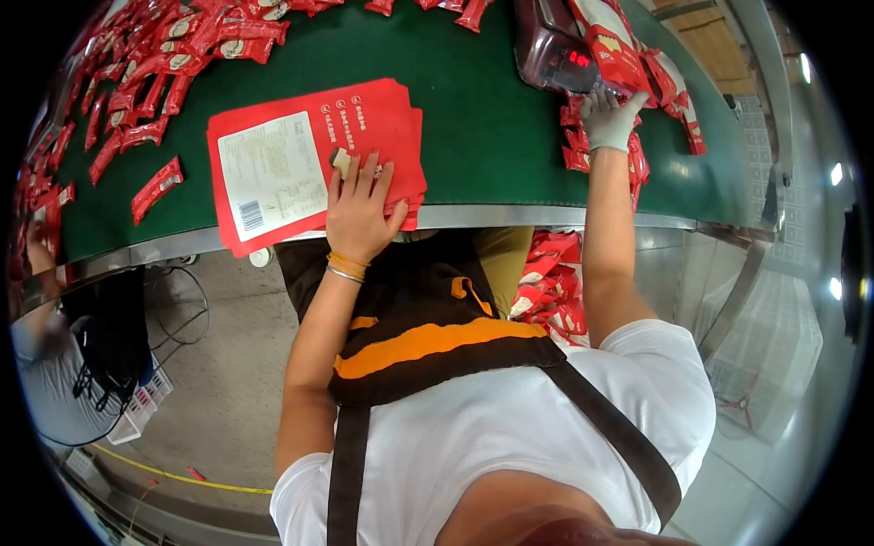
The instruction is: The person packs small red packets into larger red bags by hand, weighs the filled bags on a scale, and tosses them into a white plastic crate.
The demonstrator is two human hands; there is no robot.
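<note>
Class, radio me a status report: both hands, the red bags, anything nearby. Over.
Left hand flat on stacked red printed bags. White-gloved right hand at red plastic pouch by dark electronic scale, grip unclear. Small red wrapped packet left of stack.

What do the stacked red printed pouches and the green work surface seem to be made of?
Stacked red printed pouches: probably plastic film, satin, judging by thin, smooth sheets. Green work surface: perhaps rubber or PVC, low sheen, given its even colour.

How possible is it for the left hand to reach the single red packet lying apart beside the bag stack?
Probably yes: the left hand rests open on the bag stack, and only that stack seems between it and the red packet.
</note>
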